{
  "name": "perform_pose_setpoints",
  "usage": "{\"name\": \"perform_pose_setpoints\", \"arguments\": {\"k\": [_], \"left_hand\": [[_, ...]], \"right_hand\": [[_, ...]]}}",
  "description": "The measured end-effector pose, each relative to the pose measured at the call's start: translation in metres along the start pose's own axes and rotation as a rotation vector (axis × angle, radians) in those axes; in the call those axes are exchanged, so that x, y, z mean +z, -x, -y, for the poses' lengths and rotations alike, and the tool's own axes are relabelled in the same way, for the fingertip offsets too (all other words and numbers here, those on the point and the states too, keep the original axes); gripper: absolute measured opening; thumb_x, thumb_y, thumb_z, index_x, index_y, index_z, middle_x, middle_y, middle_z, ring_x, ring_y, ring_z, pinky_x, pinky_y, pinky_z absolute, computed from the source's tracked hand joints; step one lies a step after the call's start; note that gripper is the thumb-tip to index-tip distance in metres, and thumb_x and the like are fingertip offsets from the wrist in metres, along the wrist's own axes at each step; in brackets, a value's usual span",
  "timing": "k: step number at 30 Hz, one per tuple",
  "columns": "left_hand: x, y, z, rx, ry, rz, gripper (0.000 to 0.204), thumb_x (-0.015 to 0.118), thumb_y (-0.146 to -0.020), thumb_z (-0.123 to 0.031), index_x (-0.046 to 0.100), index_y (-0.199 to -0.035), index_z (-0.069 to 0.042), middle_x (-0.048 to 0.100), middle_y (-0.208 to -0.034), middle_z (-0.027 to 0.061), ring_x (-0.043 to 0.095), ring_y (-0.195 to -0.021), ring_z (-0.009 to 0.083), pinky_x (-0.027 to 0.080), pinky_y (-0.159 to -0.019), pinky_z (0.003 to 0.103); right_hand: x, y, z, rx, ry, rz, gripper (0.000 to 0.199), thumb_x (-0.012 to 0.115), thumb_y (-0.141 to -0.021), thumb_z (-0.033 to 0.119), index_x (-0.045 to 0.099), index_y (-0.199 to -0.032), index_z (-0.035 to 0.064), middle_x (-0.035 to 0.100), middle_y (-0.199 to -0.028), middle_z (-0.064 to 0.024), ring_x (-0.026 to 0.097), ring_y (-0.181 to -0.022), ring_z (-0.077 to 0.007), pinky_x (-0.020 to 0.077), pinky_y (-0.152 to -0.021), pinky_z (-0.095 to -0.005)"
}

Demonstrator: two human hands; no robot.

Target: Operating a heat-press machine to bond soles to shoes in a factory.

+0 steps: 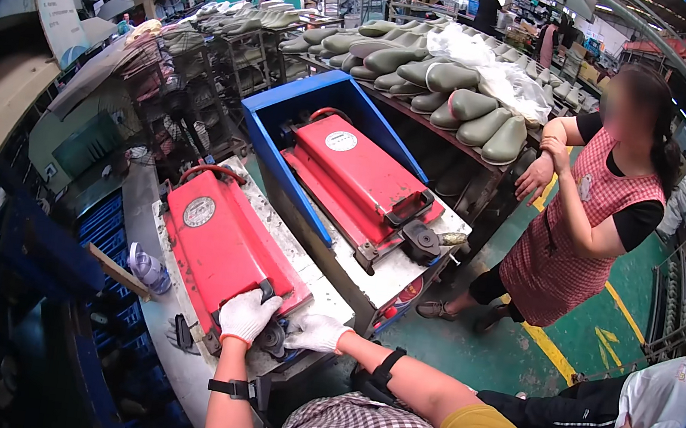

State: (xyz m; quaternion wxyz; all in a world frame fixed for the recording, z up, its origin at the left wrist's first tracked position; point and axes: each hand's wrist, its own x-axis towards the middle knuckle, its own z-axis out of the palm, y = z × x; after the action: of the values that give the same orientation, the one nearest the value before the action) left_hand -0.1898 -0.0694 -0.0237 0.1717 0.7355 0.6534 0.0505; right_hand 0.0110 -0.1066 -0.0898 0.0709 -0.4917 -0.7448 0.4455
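My left hand, in a white knit glove, is closed over the black handle at the front end of a red machine cover. Beside it, my right hand, gloved too, has its fingers bent in at the dark rounded piece at the machine's front. What those fingers hold, if anything, is hidden. The cover is long, with an oval label and a red hose at its far end, and lies on a worn white machine top.
To the right stands a second red machine inside a blue surround. Olive-green clogs are heaped on a rack behind it. A person in a checked apron stands at the right. A lilac shoe lies at the left.
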Motion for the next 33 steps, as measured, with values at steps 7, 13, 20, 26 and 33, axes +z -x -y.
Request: {"name": "perform_pose_setpoints", "arguments": {"k": [7,13,20,26,33], "left_hand": [[-0.0026,0.0020,-0.0028,-0.010,0.009,0.006,0.062,0.061,-0.095,-0.063,0.080,-0.102,-0.005,0.077,-0.099,0.0249,0.076,-0.096,0.0412,0.058,-0.088,0.053],[-0.0004,0.0000,-0.0004,-0.019,0.003,0.015,0.063,0.061,-0.094,-0.065,0.080,-0.103,-0.006,0.077,-0.100,0.0248,0.076,-0.097,0.0415,0.058,-0.088,0.053],[0.0031,-0.0015,0.0017,-0.025,-0.004,0.013,0.063,0.061,-0.093,-0.065,0.080,-0.104,-0.006,0.077,-0.100,0.0251,0.075,-0.098,0.0417,0.058,-0.088,0.053],[0.0029,-0.0018,0.0017,-0.027,-0.005,0.016,0.063,0.060,-0.093,-0.066,0.080,-0.104,-0.007,0.077,-0.101,0.0250,0.075,-0.099,0.0414,0.057,-0.088,0.053],[0.0017,-0.0017,0.0004,-0.024,-0.013,0.022,0.063,0.060,-0.093,-0.066,0.080,-0.105,-0.007,0.077,-0.101,0.0253,0.075,-0.099,0.0414,0.057,-0.088,0.053]], "right_hand": [[0.0007,-0.0011,-0.0005,0.012,-0.013,0.006,0.054,0.070,-0.091,0.054,0.076,-0.120,0.0080,0.077,-0.112,-0.0205,0.074,-0.106,-0.0354,0.0555,-0.095,-0.0425],[0.0003,-0.0001,-0.0009,0.019,-0.017,0.015,0.055,0.070,-0.092,0.054,0.076,-0.120,0.0069,0.077,-0.112,-0.0218,0.074,-0.105,-0.0364,0.0558,-0.094,-0.0425],[0.0023,-0.0024,-0.0027,0.021,-0.003,0.004,0.055,0.069,-0.091,0.057,0.076,-0.115,0.0082,0.076,-0.106,-0.0201,0.073,-0.103,-0.0358,0.0545,-0.092,-0.0437],[-0.0030,0.0053,0.0047,0.008,0.014,-0.008,0.057,0.066,-0.092,0.057,0.075,-0.115,0.0067,0.076,-0.109,-0.0227,0.072,-0.104,-0.0388,0.0539,-0.093,-0.0462],[-0.0009,-0.0019,-0.0003,0.061,0.029,0.007,0.062,0.069,-0.092,0.059,0.075,-0.121,0.0043,0.076,-0.109,-0.0233,0.074,-0.103,-0.0375,0.0560,-0.092,-0.0438]]}}
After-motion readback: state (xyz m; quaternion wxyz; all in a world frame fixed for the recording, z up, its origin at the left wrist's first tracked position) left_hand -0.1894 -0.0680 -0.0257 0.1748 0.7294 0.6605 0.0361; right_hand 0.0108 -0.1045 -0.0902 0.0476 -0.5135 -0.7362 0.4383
